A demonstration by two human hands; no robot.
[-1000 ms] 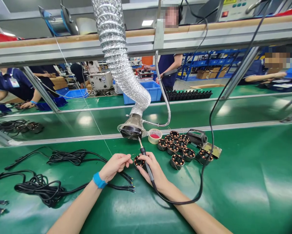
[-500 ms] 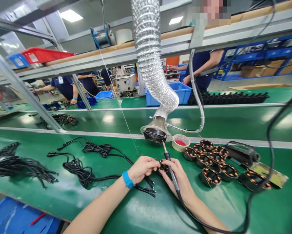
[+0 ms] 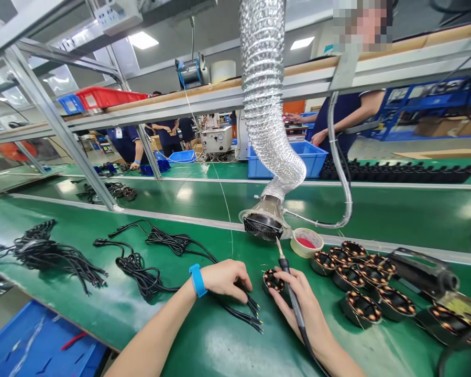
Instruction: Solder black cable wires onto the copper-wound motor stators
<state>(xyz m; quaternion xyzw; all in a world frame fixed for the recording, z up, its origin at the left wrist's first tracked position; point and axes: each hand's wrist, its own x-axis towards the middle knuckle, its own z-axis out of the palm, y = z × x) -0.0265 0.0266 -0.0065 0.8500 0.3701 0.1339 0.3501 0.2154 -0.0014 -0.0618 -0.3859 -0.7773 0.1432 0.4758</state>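
My right hand (image 3: 304, 301) holds a soldering iron (image 3: 292, 293), its tip pointing up and away. The thumb and a finger of that hand also rest on a ring-shaped stator (image 3: 273, 281) with copper windings. My left hand (image 3: 228, 280), with a blue wristband, hovers at the black cables, fingers apart and curved down; nothing shows between them. Stripped cable ends (image 3: 254, 317) lie beside it on the green bench. Several more stators (image 3: 349, 276) sit to the right of my right hand. Bundled black cables (image 3: 143, 272) lie at the left.
A fume extractor (image 3: 263, 222) hangs from a silver duct (image 3: 264, 99) over the bench. Near it stands a tub (image 3: 306, 242) with red contents. A black tool (image 3: 424, 272) lies at the right. Blue bins (image 3: 286, 159) and co-workers are behind; another blue bin (image 3: 39, 340) is lower left.
My left hand has let go of the stator and moved left to the cables, its fingers opening. My right hand still holds the iron and touches the stator. The view has shifted left.
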